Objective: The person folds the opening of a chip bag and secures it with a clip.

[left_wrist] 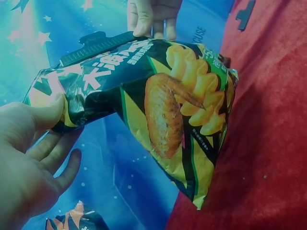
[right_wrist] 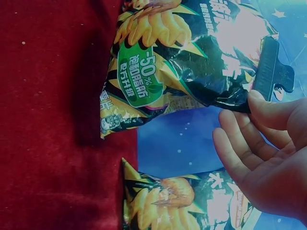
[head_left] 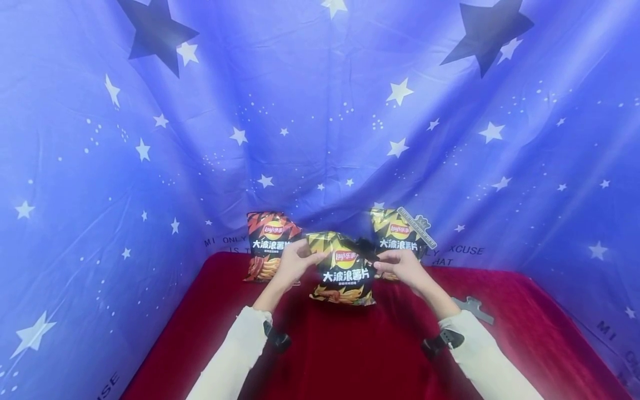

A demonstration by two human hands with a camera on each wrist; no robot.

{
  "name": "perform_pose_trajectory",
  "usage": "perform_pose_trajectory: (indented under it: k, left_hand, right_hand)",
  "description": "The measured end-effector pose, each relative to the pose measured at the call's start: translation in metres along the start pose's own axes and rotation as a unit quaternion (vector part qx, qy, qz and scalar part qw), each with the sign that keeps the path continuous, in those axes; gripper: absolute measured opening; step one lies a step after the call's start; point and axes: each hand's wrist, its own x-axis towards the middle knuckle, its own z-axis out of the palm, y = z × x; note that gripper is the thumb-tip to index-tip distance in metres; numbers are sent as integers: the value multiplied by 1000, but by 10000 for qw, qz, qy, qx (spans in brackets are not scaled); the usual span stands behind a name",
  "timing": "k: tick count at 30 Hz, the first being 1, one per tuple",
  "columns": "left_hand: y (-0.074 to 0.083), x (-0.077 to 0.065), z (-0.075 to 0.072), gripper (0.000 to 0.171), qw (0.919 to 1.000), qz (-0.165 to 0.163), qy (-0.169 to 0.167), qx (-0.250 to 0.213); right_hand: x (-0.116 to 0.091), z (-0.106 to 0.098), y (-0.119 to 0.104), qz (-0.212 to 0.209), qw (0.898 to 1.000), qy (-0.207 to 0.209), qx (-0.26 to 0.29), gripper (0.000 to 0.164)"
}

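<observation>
A blue star-printed cloth (head_left: 320, 139) is hanging behind a red-covered bench (head_left: 340, 355) in the head view. Between my two grips I am holding the middle chip bag (head_left: 345, 278) upright, in front of the red chip bag (head_left: 265, 244) on the left and the other yellow bag (head_left: 392, 229) on the right, whose top corner is carrying a grey clip (head_left: 417, 226). A second grey clip (head_left: 475, 309) is lying on the bench, beside my right forearm. In the left wrist view, my left grip (head_left: 295, 264) is pinching the middle chip bag's top corner, thumb over the front, and the black clip (left_wrist: 98, 48) is biting along the top edge; a printed chicken wing (left_wrist: 163, 115) is showing below. In the right wrist view, my right grip (head_left: 400, 265) is pinching the black clip's end at the opposite corner, and the other yellow bag is standing near my fingers.
</observation>
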Motion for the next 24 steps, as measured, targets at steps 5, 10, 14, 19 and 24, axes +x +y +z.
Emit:
perform_pose_trajectory:
  k: [5,10,14,19,24]
  left_hand:
    - [-1,11,2,40,9993,-237,205,-224]
    - [2,21,5,38,9970,-582,408,-315]
    - [-1,30,9,31,9944,-806,447,-513]
    - [-7,40,16,34,9926,-947,448,-614]
    - [-16,47,24,26,9918,-1042,588,-456]
  right_hand:
    - [9,0,-6,111,9996,215,-125,33]
    - [20,-1,-11,10,9997,218,-112,33]
    - [30,-3,-11,-47,9997,155,-194,33]
    - [42,-5,-7,-20,9983,348,-470,32]
    - [51,-4,2,79,9964,515,-663,32]
